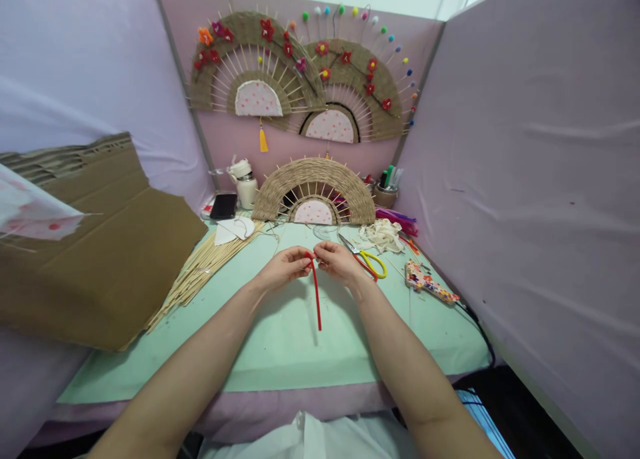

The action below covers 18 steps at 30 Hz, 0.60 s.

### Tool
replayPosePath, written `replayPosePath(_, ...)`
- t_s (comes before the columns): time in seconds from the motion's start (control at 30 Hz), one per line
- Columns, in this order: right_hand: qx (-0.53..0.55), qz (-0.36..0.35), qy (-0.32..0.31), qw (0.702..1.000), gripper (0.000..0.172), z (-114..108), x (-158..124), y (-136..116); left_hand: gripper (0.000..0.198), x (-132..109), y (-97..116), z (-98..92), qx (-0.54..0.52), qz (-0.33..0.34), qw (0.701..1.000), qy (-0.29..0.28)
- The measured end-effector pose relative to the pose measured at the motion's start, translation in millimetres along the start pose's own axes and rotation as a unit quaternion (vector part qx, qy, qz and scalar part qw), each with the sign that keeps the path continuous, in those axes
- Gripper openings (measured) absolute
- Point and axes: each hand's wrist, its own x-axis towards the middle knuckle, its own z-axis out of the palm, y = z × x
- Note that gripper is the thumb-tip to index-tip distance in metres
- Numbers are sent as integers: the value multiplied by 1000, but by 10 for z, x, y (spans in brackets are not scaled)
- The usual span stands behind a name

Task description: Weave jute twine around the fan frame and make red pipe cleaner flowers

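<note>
Over the middle of the green-covered table (280, 359), my left hand (293, 265) and my right hand (334, 259) meet almost fingertip to fingertip. Pinched in my left hand is a red pipe cleaner (317, 299), whose long end hangs down toward the tabletop. Its upper end is bent and lies between both hands' fingers. My right fingertips are closed at that bent end; what exactly they grip is too small to see. Scissors (373, 262) with yellow and red handles lie just right of my right hand. Beyond the hands stands a twine-woven fan (317, 169).
Bundled thin sticks (205, 265) and a large cardboard piece (100, 265) are at left. A patterned glue gun (430, 282) with a black cord lies at right, near tangled cream fabric strips (383, 235). A bottle (245, 185), phone (223, 207) and pen cup (386, 195) stand behind.
</note>
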Motion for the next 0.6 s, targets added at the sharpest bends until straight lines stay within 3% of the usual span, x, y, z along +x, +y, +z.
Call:
replayPosePath(0.3,-9,29,-103,994,32,119,-2,141,27,-11,11,-15,18,-32,999,-23)
replayPosePath(0.4,-67,-16,-14,998,30,73,41,153,31,28,-6,-22,11,-13,999,35)
replayPosePath(0.5,-166,-71,86,980,31,-9,69,122,38,76,-33,-53,33,9,993,111)
replayPosePath(0.6,-273,-117,88,951,31,-40,61,91,42,99,-49,-95,65,22,987,143)
